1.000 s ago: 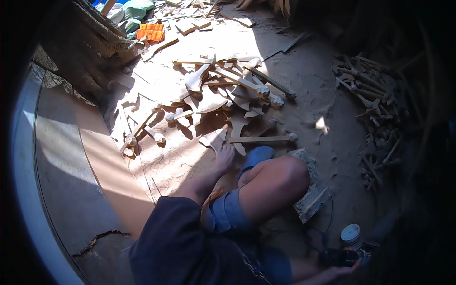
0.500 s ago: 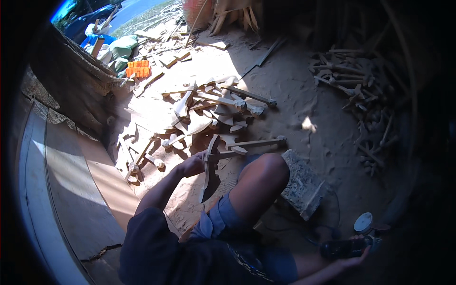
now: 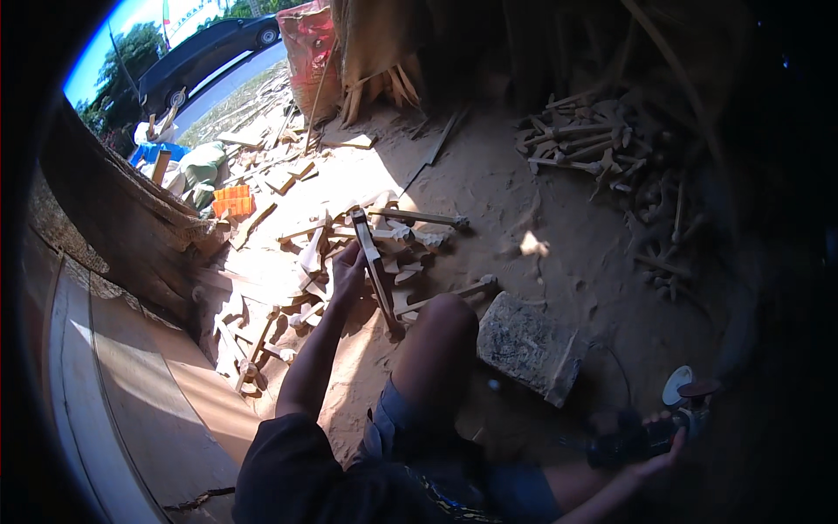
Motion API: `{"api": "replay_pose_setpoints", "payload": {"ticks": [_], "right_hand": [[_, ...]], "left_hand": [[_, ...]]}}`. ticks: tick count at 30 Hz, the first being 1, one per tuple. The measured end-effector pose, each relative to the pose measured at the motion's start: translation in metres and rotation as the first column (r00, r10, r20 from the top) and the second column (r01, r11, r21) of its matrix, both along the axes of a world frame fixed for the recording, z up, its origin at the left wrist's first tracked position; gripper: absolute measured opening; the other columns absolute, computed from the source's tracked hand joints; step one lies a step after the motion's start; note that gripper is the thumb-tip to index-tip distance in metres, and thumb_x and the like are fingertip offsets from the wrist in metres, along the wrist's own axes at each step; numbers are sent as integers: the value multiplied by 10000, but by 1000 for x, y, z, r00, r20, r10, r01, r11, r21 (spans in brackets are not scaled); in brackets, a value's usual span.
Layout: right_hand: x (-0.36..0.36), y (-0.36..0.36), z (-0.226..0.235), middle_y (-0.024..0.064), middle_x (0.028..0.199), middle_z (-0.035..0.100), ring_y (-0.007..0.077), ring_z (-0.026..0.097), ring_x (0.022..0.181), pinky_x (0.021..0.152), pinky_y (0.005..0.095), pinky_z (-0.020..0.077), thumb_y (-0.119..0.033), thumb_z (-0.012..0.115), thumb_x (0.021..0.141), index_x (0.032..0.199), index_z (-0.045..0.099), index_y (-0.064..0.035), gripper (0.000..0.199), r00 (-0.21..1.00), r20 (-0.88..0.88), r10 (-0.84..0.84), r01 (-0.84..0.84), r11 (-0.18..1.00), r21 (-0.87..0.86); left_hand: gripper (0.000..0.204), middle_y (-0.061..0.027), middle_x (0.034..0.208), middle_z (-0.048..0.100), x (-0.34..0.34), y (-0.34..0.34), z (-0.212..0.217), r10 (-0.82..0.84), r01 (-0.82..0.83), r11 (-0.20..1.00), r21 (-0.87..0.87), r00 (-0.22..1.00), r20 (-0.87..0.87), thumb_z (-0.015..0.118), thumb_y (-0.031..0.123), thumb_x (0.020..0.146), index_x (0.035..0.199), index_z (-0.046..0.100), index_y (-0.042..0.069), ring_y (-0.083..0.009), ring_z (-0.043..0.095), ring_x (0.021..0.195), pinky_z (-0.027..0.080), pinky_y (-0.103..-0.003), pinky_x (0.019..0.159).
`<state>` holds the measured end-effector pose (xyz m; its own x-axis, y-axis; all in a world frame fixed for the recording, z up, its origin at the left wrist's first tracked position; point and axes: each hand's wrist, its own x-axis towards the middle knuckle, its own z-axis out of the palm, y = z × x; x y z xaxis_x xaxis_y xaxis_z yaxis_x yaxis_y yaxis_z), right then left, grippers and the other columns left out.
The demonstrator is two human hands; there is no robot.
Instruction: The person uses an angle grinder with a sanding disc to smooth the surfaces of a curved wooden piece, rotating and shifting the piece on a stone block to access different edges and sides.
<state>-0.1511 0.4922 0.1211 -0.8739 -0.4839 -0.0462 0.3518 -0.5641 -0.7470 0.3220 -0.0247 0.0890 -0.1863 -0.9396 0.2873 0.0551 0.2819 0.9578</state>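
Note:
My left hand (image 3: 347, 269) is closed around a carved wooden axe (image 3: 374, 266). The axe appears nearly edge-on, slanting from the pile down toward my bent knee. At the lower right, my right hand (image 3: 665, 450) grips the dark body of an angle grinder (image 3: 624, 444), low beside my leg. A brownish disc (image 3: 699, 388) shows at the grinder's head, with a pale round disc (image 3: 677, 385) beside it. Shadow hides much of the tool and some of my right fingers. Beyond my left hand, similar carved wooden pieces (image 3: 410, 234) lie heaped on the sandy ground.
A rough block (image 3: 528, 345) stands right of my knee, with a cable (image 3: 624, 375) near it. Another heap of wooden pieces (image 3: 585, 140) lies at the far right. Boards (image 3: 131, 367) line the left side. Orange blocks (image 3: 233, 202) and sacks (image 3: 205, 166) sit at the far left.
My left hand has moved away from me and turned the axe from showing its broad curved blade to nearly edge-on. The view has shifted, while my right hand still holds the grinder low.

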Motion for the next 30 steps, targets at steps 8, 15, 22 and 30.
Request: {"api": "replay_pose_setpoints", "payload": {"ticks": [8, 15, 22, 30], "right_hand": [[17, 3, 16, 118, 1161, 676, 250, 663, 1015, 851, 405, 587, -288, 668, 1029, 1352, 572, -9, 437, 996, -44, -76, 76, 997, -7], [12, -5, 12, 91, 947, 712, 235, 708, 718, 639, 380, 596, -545, 706, 1036, 1260, 642, -90, 511, 973, 5, -233, 227, 953, 201], [22, -23, -11, 67, 871, 716, 197, 726, 689, 629, 363, 613, -471, 816, 955, 1152, 669, -83, 460, 1000, 20, -7, -4, 871, 492], [67, -103, -10, 72, 1164, 693, 156, 673, 1042, 933, 332, 546, -177, 912, 847, 1395, 532, -20, 685, 952, -228, 203, -6, 758, 652]], "left_hand": [[317, -8, 927, 720, -127, -55, 114, -216, 223, 975, -10, 955, 204, 788, 213, 978, 1195, 749, -14, -81, 615, 802, 480, -280, 714], [274, -31, 1015, 764, -267, -4, 33, -587, 843, 522, -128, 464, 663, 748, 257, 1048, 1224, 765, 48, -146, 698, 935, 565, -358, 831], [286, -111, 978, 765, -290, 64, -128, -556, 883, 393, -256, 450, 699, 782, 295, 1010, 1169, 735, 62, -237, 729, 860, 577, -427, 749], [294, -160, 828, 731, -252, 87, -184, -661, 747, 665, -11, 595, 457, 771, 332, 960, 946, 714, 44, -328, 720, 762, 531, -442, 692]]}}
